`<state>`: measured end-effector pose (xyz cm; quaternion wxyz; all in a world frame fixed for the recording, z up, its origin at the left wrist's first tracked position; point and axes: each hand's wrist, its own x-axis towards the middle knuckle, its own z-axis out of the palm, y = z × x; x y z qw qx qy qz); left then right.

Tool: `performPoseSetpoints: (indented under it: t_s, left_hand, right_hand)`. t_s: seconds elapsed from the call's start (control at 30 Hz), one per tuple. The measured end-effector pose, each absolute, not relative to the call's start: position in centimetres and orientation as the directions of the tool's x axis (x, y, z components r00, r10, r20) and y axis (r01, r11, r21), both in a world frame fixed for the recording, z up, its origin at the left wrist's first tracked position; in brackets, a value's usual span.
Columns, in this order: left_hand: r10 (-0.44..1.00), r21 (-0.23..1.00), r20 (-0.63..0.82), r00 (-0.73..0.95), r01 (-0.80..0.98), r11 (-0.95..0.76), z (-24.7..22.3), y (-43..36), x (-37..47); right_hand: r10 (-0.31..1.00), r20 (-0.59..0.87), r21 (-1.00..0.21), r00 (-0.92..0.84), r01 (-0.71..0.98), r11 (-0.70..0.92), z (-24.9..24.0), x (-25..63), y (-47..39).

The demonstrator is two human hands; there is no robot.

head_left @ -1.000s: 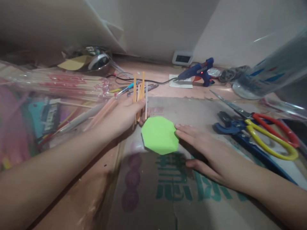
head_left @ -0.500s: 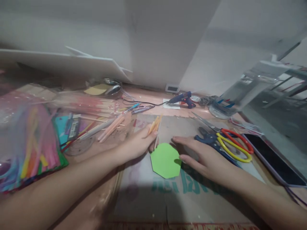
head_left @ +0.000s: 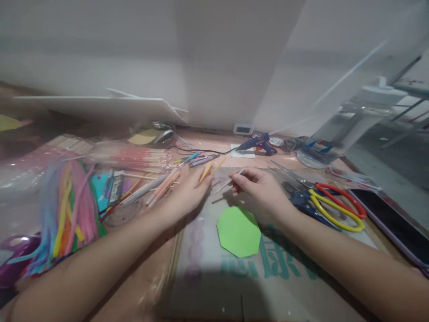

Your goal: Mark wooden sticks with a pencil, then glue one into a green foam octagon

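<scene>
at mid-frame, right hand (head_left: 259, 187) pinches a pale stick (head_left: 224, 186) jutting lower-left — left hand (head_left: 188, 193) clasps yellow sticks (head_left: 205, 171) — green card (head_left: 239, 231) below both.

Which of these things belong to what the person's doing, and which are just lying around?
Seemingly part of the job:
orange sticks, in the left hand
thin pale stick, in the right hand
green many-sided piece
cardboard, beneath the green piece

Apparently just lying about, untouched:
scissors
phone
bottle
glue gun, red light on, perhaps ready for use
</scene>
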<state>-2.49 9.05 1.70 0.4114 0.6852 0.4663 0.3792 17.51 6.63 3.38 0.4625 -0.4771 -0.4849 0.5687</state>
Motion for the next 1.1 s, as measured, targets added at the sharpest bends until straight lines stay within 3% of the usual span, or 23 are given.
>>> performPoseSetpoints:
  t_s: [0.17,0.37,0.5,0.6,0.7,0.77,0.93,1.1]
  left_hand:
    - [0.903,0.708,0.267,0.336,0.568,-0.421,0.2,11.1,-3.2]
    - [0.821,0.531,0.341,0.459,0.627,-0.571,-1.5,10.5,-2.6]
    - [0.796,0.497,0.381,0.47,0.622,-0.605,-1.8,10.5,-2.8]
    - [0.793,0.52,0.419,0.443,0.599,-0.609,-1.4,10.5,-2.9]
    - [0.8,0.581,0.439,0.409,0.55,-0.6,-0.4,9.7,-2.7]
    - [0.815,0.643,0.425,0.394,0.502,-0.578,0.6,8.8,-2.3]
    - [0.842,0.839,0.251,0.477,0.327,-0.435,2.5,6.4,-0.8]
    - [0.837,0.94,0.107,0.537,0.221,-0.262,2.8,5.9,-0.3]
  right_hand:
    - [0.966,0.16,-0.959,-0.202,0.201,0.201,4.2,18.3,5.6]
    - [0.886,0.269,-0.878,-0.377,0.282,0.387,4.8,18.0,4.3]
    - [0.904,0.248,-0.907,-0.349,0.244,0.344,4.8,17.9,4.2]
    - [0.944,0.031,-0.999,-0.329,0.003,0.034,4.4,18.0,4.8]
    - [0.91,-0.171,-0.924,-0.378,-0.259,-0.281,3.9,18.4,5.7]
    - [0.887,-0.232,-0.872,-0.4,-0.318,-0.372,3.6,18.7,6.2]
    - [0.885,-0.228,-0.861,-0.405,-0.34,-0.378,3.4,18.8,6.4]
    - [0.941,-0.12,-0.964,-0.315,-0.188,-0.186,3.5,18.1,5.8]
